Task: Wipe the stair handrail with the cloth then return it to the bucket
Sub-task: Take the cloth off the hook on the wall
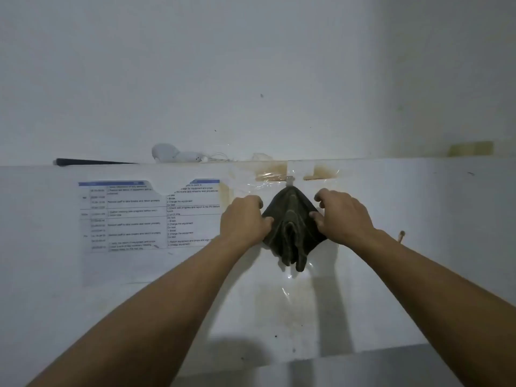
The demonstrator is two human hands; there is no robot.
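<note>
A dark green-grey cloth (291,227) hangs from a small hook (290,180) on the front of a white wall panel. My left hand (245,219) grips the cloth's left edge with closed fingers. My right hand (340,213) grips its right edge the same way. The cloth is stretched wide between both hands, and its lower folds droop below them. No handrail and no bucket is in view.
A printed schedule sheet (150,216) is stuck on the panel to the left of the cloth. On the ledge above lie a white device with a thin cable (176,156) and a dark rod (92,162). Brownish tape patches (321,171) flank the hook.
</note>
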